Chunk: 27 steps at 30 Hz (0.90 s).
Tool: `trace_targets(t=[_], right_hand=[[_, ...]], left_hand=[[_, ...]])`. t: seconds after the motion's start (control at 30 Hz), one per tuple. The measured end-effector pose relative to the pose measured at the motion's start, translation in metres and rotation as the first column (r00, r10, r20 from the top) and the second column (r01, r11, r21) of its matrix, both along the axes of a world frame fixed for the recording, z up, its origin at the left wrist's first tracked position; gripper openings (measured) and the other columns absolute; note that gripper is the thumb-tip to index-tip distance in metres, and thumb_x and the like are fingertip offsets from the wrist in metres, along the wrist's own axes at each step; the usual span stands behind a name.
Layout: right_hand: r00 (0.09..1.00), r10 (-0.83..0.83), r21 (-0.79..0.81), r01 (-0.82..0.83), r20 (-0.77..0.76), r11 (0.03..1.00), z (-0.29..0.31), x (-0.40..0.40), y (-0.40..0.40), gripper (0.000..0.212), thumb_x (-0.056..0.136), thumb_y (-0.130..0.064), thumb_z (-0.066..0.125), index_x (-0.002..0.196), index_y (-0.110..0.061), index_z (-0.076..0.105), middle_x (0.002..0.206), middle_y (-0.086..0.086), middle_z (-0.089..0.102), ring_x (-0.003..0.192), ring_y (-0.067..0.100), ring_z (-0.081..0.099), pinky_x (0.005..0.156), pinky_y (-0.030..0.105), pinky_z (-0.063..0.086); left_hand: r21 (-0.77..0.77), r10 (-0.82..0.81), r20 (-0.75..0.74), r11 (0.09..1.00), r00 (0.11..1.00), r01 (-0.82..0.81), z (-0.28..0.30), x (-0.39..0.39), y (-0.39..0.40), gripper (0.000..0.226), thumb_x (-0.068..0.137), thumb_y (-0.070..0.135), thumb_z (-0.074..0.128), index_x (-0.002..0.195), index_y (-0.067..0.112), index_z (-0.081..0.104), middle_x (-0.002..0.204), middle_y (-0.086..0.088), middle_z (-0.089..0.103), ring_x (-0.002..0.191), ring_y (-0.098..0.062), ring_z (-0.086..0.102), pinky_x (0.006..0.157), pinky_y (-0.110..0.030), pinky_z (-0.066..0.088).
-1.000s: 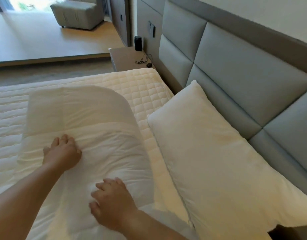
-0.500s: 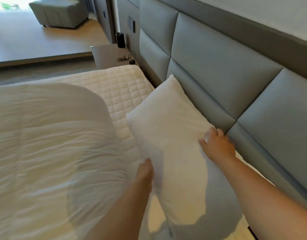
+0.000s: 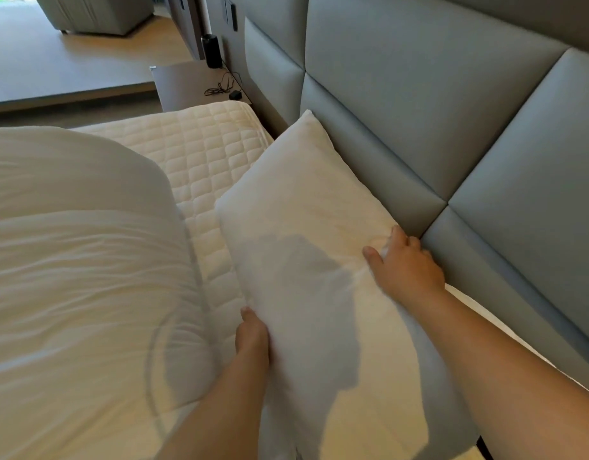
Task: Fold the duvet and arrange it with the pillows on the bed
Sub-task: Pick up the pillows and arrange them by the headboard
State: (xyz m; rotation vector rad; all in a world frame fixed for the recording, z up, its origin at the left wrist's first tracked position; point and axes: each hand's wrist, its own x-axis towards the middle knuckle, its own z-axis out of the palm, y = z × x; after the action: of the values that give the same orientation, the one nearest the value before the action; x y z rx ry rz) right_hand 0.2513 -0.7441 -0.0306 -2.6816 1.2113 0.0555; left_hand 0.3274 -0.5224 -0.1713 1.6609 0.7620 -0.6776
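head view: only one
duvet (image 3: 80,260): folded, lying on bed (image 3: 200,154) left of pillow; fold looks done
pillow (image 3: 306,247): against headboard (image 3: 419,127), placing unfinished
left hand (image 3: 251,333): at pillow's near edge, fingers hidden, grip unclear
right hand (image 3: 406,263): fingers curled, pinching pillow's far edge
change: both hands were flat on duvet, now on pillow

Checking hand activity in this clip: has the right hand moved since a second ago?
Yes. The right hand left the folded duvet and now grips the pillow edge beside the headboard.
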Motion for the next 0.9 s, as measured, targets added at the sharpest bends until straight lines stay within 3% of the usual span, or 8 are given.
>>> trace_targets(t=[0.17,0.27,0.33,0.4,0.47,0.6,0.73,0.9], right_hand=[[0.999,-0.004,0.072,0.006,-0.036,0.997,-0.007,0.004,-0.001,0.076,0.092,-0.064,0.033,0.145,-0.013,0.013,0.140,0.019,0.037,0.114,0.040,0.049,0.084,0.045,0.044],[0.998,-0.043,0.111,0.048,-0.041,0.993,-0.007,0.004,-0.008,0.080,0.089,-0.066,0.037,0.144,-0.011,0.015,0.136,0.020,0.043,0.112,0.039,0.053,0.083,0.044,0.046],[0.999,-0.049,0.175,0.049,-0.002,0.983,-0.001,0.003,-0.017,0.073,0.089,-0.063,0.043,0.135,-0.008,0.031,0.128,0.018,0.052,0.109,0.037,0.055,0.082,0.042,0.047],[0.996,-0.039,0.264,0.018,0.078,0.964,0.013,0.003,-0.023,0.059,0.089,-0.059,0.049,0.118,-0.007,0.047,0.117,0.016,0.060,0.102,0.035,0.058,0.080,0.040,0.049],[0.981,-0.039,0.316,-0.023,0.188,0.948,0.036,0.005,-0.022,0.048,0.089,-0.054,0.053,0.105,-0.009,0.054,0.107,0.014,0.063,0.094,0.033,0.059,0.077,0.039,0.049],[0.919,-0.019,0.295,-0.107,0.395,0.949,0.096,0.012,-0.002,0.036,0.093,-0.044,0.053,0.104,-0.010,0.059,0.096,0.010,0.062,0.091,0.032,0.059,0.071,0.034,0.044],[0.834,-0.059,0.319,-0.144,0.549,0.937,0.152,0.009,0.033,0.029,0.093,-0.037,0.054,0.100,-0.010,0.063,0.095,0.011,0.065,0.089,0.031,0.060,0.073,0.036,0.046],[0.699,-0.164,0.426,-0.217,0.696,0.878,0.194,-0.003,0.107,0.018,0.094,-0.028,0.055,0.093,-0.014,0.065,0.088,0.006,0.067,0.085,0.029,0.063,0.068,0.033,0.046]], left_hand=[[-0.136,-0.071,-0.051,0.989,0.996,0.064,-0.014,0.004,-0.005,0.087,0.081,0.080,0.028,0.131,0.015,0.059,0.132,-0.014,0.061,0.118,-0.035,0.057,0.106,-0.048,0.043],[-0.339,-0.178,0.050,0.923,0.983,0.185,0.001,0.004,-0.015,0.056,0.085,0.074,0.043,0.116,0.033,0.066,0.111,-0.005,0.072,0.104,-0.031,0.066,0.096,-0.053,0.051],[-0.372,-0.213,0.133,0.894,0.968,0.248,0.024,0.009,-0.018,0.044,0.092,0.061,0.049,0.107,0.025,0.069,0.102,-0.009,0.071,0.096,-0.028,0.066,0.091,-0.047,0.053],[-0.344,-0.180,0.166,0.911,0.970,0.228,0.047,0.016,-0.015,0.033,0.099,0.049,0.046,0.090,0.021,0.062,0.092,-0.008,0.061,0.082,-0.019,0.059,0.082,-0.036,0.051],[-0.302,-0.121,0.178,0.938,0.977,0.171,0.075,0.024,-0.005,0.034,0.094,0.057,0.048,0.094,0.026,0.061,0.097,-0.002,0.064,0.085,-0.017,0.060,0.082,-0.035,0.051],[-0.298,0.002,0.285,0.951,0.959,0.087,0.134,0.045,0.021,0.085,0.064,0.081,0.059,0.118,0.016,0.065,0.103,-0.008,0.072,0.096,-0.030,0.068,0.087,-0.048,0.056],[-0.246,0.083,0.542,0.967,0.836,0.064,0.240,0.045,0.057,0.052,0.090,0.050,0.053,0.116,0.005,0.066,0.104,-0.016,0.070,0.097,-0.033,0.066,0.083,-0.040,0.053],[-0.193,-0.007,0.677,0.963,0.735,0.187,0.334,0.043,0.132,0.037,0.094,0.045,0.053,0.110,0.015,0.067,0.095,-0.004,0.073,0.087,-0.020,0.070,0.070,-0.033,0.058]])
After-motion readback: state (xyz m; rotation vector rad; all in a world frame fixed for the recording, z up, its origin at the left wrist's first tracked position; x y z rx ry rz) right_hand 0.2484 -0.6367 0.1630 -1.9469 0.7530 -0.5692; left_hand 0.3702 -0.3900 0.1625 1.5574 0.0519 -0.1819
